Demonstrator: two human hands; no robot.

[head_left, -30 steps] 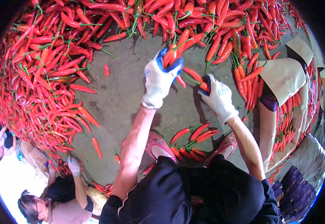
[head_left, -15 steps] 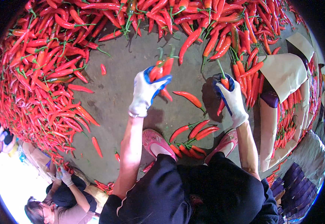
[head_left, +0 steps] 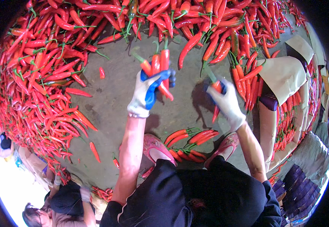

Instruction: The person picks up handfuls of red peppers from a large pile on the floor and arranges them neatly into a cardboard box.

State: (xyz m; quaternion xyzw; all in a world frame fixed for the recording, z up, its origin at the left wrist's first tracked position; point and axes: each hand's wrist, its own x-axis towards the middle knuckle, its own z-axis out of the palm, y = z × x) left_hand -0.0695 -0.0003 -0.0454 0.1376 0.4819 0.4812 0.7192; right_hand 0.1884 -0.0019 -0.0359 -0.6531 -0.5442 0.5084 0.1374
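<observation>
Left hand (head_left: 145,89), gloved, clamps several chilies (head_left: 156,64) beyond and left of a small cluster (head_left: 201,136) on the floor (head_left: 111,102); their stems point away from the cluster, one tilted outward to the left. Right hand (head_left: 228,104), also gloved and nearer the cluster, is clamped around at least one chili (head_left: 217,87) beyond and right of it, stem likewise pointing away. Farther beyond the cluster spreads the heap (head_left: 225,17).
</observation>
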